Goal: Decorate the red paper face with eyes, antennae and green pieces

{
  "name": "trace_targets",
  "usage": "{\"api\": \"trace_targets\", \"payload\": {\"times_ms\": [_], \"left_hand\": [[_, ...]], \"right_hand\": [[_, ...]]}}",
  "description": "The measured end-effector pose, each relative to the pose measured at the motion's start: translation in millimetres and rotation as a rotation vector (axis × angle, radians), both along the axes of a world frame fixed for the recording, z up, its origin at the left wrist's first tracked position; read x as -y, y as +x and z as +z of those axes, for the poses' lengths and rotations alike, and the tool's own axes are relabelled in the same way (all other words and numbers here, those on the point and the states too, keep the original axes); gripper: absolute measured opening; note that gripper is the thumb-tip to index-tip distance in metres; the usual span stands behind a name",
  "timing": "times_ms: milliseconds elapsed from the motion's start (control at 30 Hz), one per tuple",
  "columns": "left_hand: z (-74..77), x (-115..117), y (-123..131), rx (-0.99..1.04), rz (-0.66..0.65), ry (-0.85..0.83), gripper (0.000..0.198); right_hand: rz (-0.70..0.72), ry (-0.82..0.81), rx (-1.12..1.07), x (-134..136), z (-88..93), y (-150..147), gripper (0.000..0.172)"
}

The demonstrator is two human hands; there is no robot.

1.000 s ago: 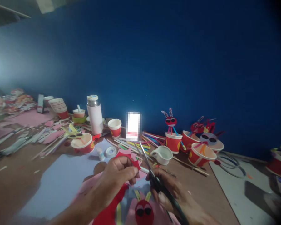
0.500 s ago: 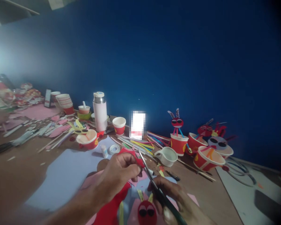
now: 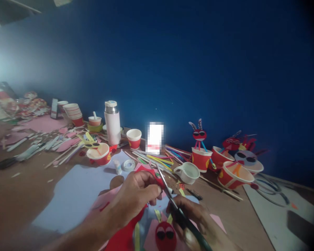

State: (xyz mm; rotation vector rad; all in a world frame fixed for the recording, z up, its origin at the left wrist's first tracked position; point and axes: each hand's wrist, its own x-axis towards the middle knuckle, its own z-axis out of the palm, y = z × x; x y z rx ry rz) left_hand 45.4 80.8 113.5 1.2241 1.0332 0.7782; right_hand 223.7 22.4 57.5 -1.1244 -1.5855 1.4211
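My left hand (image 3: 134, 197) pinches a small red paper piece (image 3: 154, 175) between thumb and fingers, low in the middle of the view. My right hand (image 3: 193, 219) grips dark-handled scissors (image 3: 172, 202), whose blades point up and left and meet the red piece. Beneath my hands lie pink and red sheets and a red paper face with black eyes (image 3: 165, 237) and yellow strips.
A lilac sheet (image 3: 75, 191) covers the brown table to the left. Behind stand a white flask (image 3: 113, 122), red paper cups (image 3: 134, 138), a tape roll (image 3: 128, 165), a white pitcher (image 3: 188, 173), coloured sticks (image 3: 157, 160) and cup figures (image 3: 200, 153) against the blue wall.
The view has shifted slightly, so the table things sit a little higher and to the right. My hands stay together, and the scissors' blades have come closer onto the red piece.
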Motion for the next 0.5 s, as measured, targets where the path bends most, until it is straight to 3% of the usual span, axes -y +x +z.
{"api": "trace_targets", "payload": {"times_ms": [167,500], "left_hand": [[2.0,0.5,-1.2,-0.019,-0.035,0.000,0.008],[-7.5,-3.1,-3.1,0.011,-0.055,0.025,0.007]], "right_hand": [[0.008,-0.035,-0.068,-1.1,-8.9,0.3,0.024],[-0.068,0.069,0.118,-3.8,-9.8,-0.1,0.024]]}}
